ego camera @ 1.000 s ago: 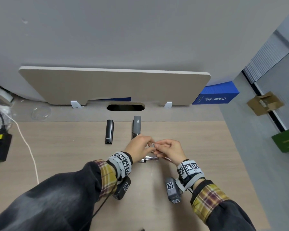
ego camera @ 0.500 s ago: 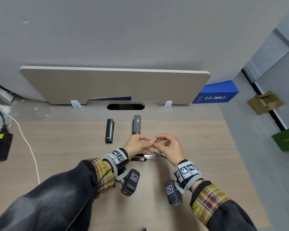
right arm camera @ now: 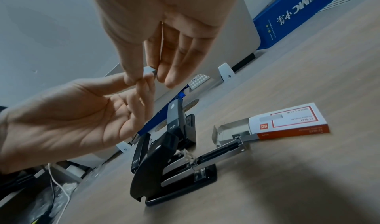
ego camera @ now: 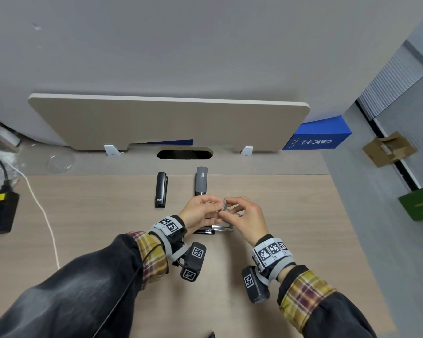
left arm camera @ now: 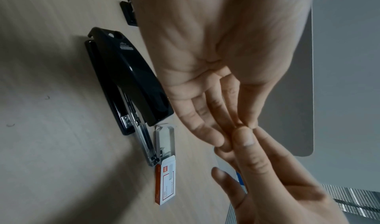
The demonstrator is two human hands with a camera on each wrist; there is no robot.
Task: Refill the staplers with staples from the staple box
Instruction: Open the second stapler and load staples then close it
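Both hands meet above the open black stapler (ego camera: 221, 229), whose magazine (right arm camera: 224, 148) is slid out. My right hand (ego camera: 226, 209) pinches a short grey staple strip (right arm camera: 153, 70) between thumb and forefinger. My left hand (ego camera: 219, 207) pinches the same strip from the other side. The red and white staple box (right arm camera: 287, 122) lies open on the desk beside the magazine, and more staples show in its sleeve (left arm camera: 164, 139). A small black stapler (ego camera: 161, 190) and a grey stapler (ego camera: 201, 180) lie farther back, both closed.
A beige divider panel (ego camera: 169, 123) stands at the desk's back edge, with a cable slot (ego camera: 185, 154) in front of it. At the left lie a black power brick (ego camera: 0, 213) and a white cable (ego camera: 44, 215). A blue box (ego camera: 318, 136) sits at the back right.
The hands stayed together over the open stapler and rose slightly. The strip, held sideways half a second ago, is now turned and looks shorter between the fingertips.
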